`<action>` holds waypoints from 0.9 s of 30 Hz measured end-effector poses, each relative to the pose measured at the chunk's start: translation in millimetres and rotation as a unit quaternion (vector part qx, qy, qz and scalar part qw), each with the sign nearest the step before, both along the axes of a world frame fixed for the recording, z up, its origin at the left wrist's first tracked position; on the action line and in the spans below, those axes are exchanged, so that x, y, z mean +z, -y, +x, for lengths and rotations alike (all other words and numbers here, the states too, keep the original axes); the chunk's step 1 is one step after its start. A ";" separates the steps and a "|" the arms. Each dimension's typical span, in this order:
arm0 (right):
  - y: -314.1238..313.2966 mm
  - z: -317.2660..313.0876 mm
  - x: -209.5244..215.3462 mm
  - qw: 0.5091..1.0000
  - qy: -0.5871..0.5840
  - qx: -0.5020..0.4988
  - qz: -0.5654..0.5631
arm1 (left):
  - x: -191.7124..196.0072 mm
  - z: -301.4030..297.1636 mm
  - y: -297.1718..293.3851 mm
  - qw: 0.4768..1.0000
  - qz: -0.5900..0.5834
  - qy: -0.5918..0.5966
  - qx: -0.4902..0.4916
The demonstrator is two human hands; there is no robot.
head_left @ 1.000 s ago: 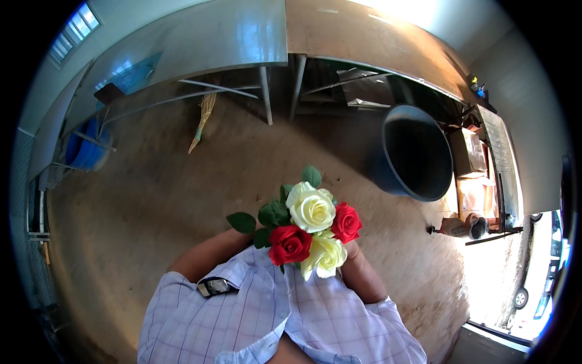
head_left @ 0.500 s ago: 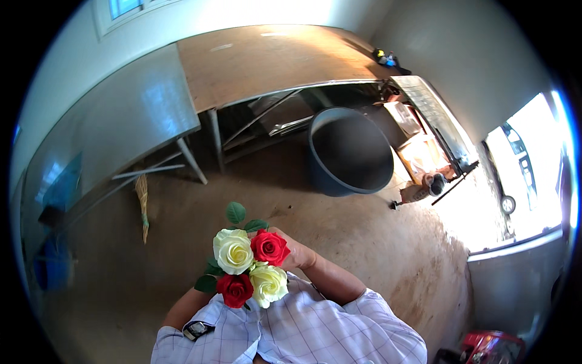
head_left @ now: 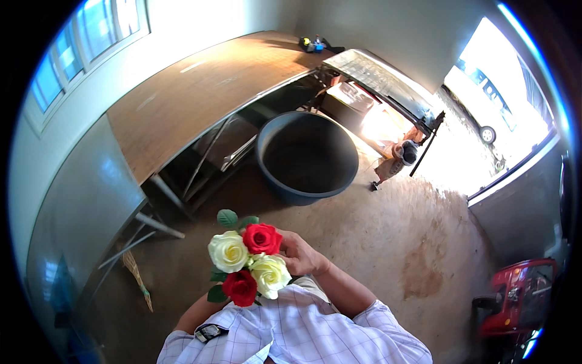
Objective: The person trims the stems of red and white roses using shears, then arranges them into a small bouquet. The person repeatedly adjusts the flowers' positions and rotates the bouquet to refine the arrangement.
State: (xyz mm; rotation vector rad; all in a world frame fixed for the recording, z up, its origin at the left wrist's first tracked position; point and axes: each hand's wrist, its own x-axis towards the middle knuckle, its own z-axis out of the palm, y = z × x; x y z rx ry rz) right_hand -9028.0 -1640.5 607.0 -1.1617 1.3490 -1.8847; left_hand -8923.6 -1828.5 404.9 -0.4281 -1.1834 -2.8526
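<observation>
Brown floor (head_left: 364,233) is seen beyond the rose bunch (head_left: 250,262), two-coloured in red and pale yellow, which is held up in front of the checked shirt (head_left: 315,324), with a large dark tub (head_left: 303,197) placed at 1 o'clock from it. At the bunch's 3 o'clock the right hand (head_left: 300,255) is bent inward, but its fingertips are hidden, so its grip cannot be told, nor can that of the unseen left hand. Steadying the bunch is apparently in hand; next, it should be kept together, petals uncrushed.

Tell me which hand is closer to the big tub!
Right: the right hand is below the tub in view; the left hand, hidden behind the roses, seems farther, its forearm lower left.
</observation>
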 end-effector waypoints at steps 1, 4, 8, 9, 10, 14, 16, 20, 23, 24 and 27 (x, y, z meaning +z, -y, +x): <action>-19.3 -13.6 -5.0 0.999 0.029 -0.042 0.013 | 2.9 -20.4 -10.4 0.984 -0.138 -0.005 0.109; -84.2 -65.8 -27.4 0.979 0.062 -0.192 0.019 | 11.1 -95.7 -43.0 0.963 -0.210 -0.004 0.167; -184.1 -137.9 -61.7 0.926 0.153 -0.342 0.053 | 36.0 -203.7 -89.0 0.947 -0.239 0.002 0.212; -204.3 -153.5 -71.1 0.911 0.165 -0.369 0.081 | 43.9 -228.5 -100.4 0.945 -0.248 0.006 0.215; -223.0 -170.3 -81.3 0.896 0.175 -0.393 0.112 | 53.8 -248.9 -107.6 0.937 -0.264 0.053 0.221; -282.2 -227.1 -124.4 0.865 0.173 -0.434 0.182 | 77.6 -320.1 -143.5 0.936 -0.239 0.091 0.243; -308.3 -252.8 -147.1 0.856 0.142 -0.439 0.232 | 76.9 -357.4 -161.0 0.951 -0.187 0.107 0.223; -357.5 -310.2 -194.9 0.838 0.038 -0.412 0.354 | 52.7 -439.8 -204.9 0.962 -0.131 0.139 0.195; -395.3 -351.5 -223.5 0.801 0.028 -0.422 0.423 | 41.4 -503.0 -235.4 0.963 -0.095 0.168 0.186; -412.3 -365.0 -231.1 0.776 0.036 -0.420 0.469 | 39.5 -522.1 -244.5 0.961 -0.082 0.185 0.187; -465.9 -406.4 -251.9 0.734 0.151 -0.458 0.478 | 41.1 -567.6 -259.4 0.961 -0.066 0.193 0.186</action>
